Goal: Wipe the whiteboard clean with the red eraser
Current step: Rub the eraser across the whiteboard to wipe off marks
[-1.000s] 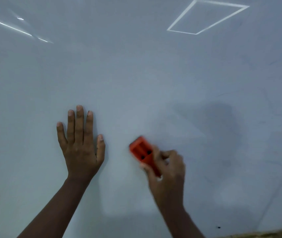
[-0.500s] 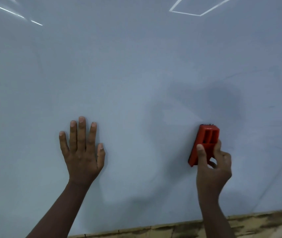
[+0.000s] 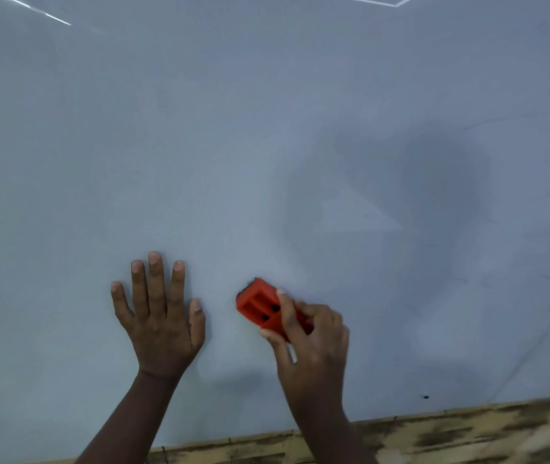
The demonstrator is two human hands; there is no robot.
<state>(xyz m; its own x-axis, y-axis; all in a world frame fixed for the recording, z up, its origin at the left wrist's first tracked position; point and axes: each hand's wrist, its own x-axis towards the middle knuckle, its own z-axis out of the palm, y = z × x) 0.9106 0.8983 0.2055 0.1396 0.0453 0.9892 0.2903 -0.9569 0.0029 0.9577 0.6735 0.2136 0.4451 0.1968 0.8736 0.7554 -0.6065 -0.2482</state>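
Item: worn, mottled wooden edge [image 3: 467, 430], running below both wrists at the nearest part of the view. Item: right hand [image 3: 310, 343], fingers and thumb curled round the near end of the red eraser [image 3: 260, 308], index finger laid along its upper side; the eraser lay tilted, its free end pointing up and away to the left of that hand, its underside against the whiteboard [image 3: 267, 128]. Item: left hand [image 3: 163, 316], just to the left of the eraser and apart from it, fingers straight and spread, palm flat on the board, holding nothing. Item: small dark specks [image 3: 426, 396], down and to the right of the right hand, near the board's lower edge. Item: faint grey streaks [image 3: 487, 123], up and well to the right of the right hand, beyond a broad shadow. Item: bright light reflections at the far top of the board. Handling note, as judgement: wiping appeared well advanced, little marking left. Strokes would do best with the felt kept flat, pressure even, passes overlapping, carried rightward to the streaks and specks, the left hand bracing clear of the path.
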